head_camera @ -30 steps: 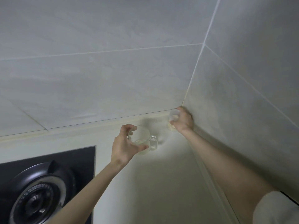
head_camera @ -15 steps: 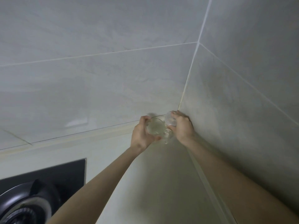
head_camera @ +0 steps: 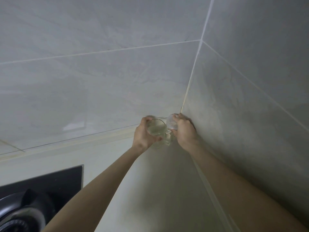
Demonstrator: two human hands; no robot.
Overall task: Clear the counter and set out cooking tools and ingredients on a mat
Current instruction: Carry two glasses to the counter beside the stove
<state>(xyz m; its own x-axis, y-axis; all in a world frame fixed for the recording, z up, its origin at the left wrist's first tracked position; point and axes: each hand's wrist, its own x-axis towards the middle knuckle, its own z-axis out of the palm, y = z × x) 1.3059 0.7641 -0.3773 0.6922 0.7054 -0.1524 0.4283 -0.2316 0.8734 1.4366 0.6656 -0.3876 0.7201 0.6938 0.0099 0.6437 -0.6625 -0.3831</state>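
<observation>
My left hand [head_camera: 143, 134] grips a clear glass mug [head_camera: 157, 129] with a handle and a little pale liquid in it, held in the far corner of the white counter [head_camera: 158, 181]. Right beside it, my right hand [head_camera: 184, 129] grips a small clear glass [head_camera: 171, 123], tilted with its mouth toward the mug. The two glasses touch or nearly touch; I cannot tell which. Both forearms stretch out over the counter.
Grey tiled walls [head_camera: 100, 81] meet in the corner right behind the hands. A black gas hob [head_camera: 50, 185] with a round burner [head_camera: 20, 215] lies at the lower left. No mat is in view.
My left hand carried the mug to the right and back into the corner, up against the small glass in my right hand. The right hand stayed in the corner.
</observation>
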